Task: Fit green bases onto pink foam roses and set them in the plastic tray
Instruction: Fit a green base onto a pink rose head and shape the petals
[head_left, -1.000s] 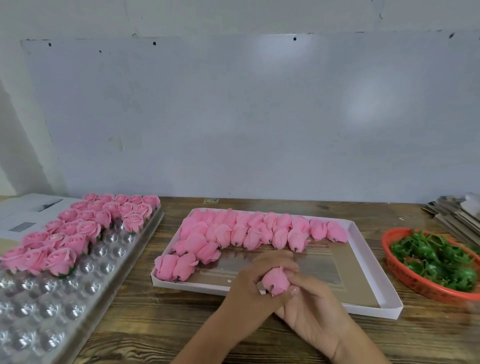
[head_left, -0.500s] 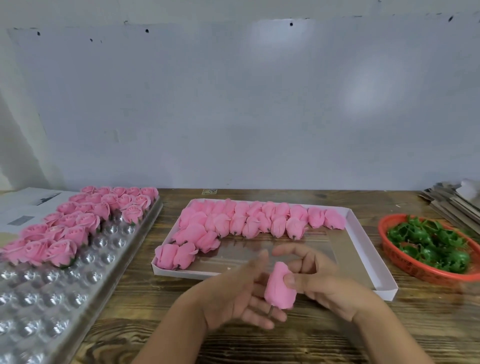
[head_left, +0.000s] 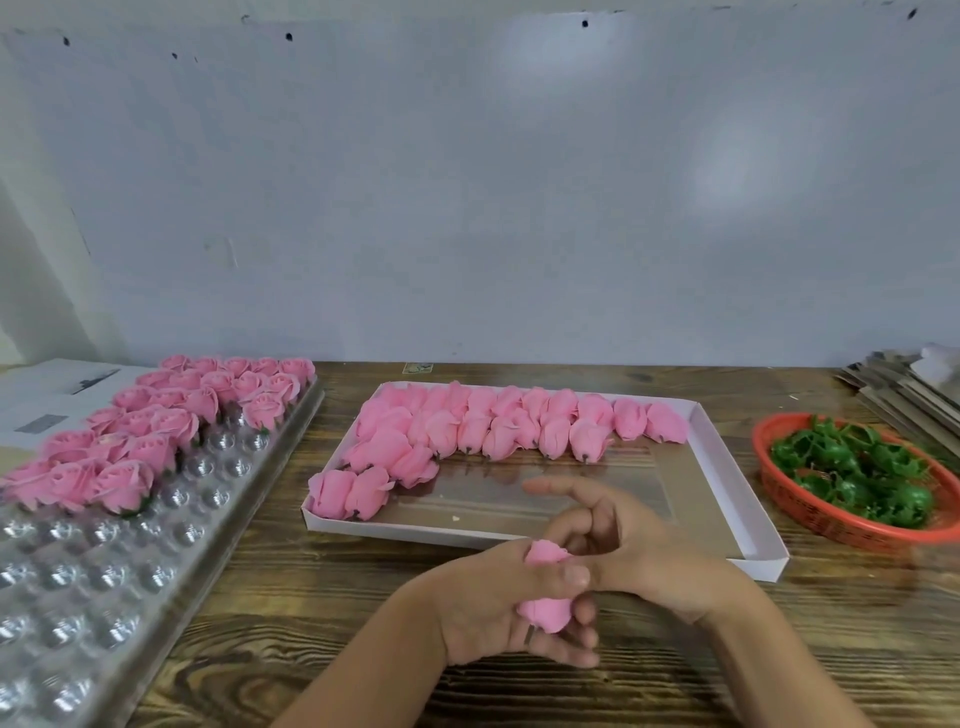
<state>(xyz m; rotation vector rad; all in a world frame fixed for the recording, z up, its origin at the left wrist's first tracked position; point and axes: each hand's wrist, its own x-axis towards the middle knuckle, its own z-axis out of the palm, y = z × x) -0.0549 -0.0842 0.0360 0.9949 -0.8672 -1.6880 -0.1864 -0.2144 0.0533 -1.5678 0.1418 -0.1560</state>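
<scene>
A wooden table stands against a pale wall, seen from above and in front. At the far left lie sheets of paper. Beside them a clear plastic tray with rows of round cups runs from near to far; its far part holds upright pink roses, while the near cups are bare. In the middle sits a shallow white box with more pink roses lying on their sides along its far edge and left side. In front of the box, near the viewer, the person's left hand holds one pink rose, thumb across its top and fingers curled beneath. The right hand meets it from the right, index finger stretched out toward the box and the other fingers bent; whether it grips the rose cannot be told. At the right, a red basket holds green bases. Behind it lies a stack of flat card.
</scene>
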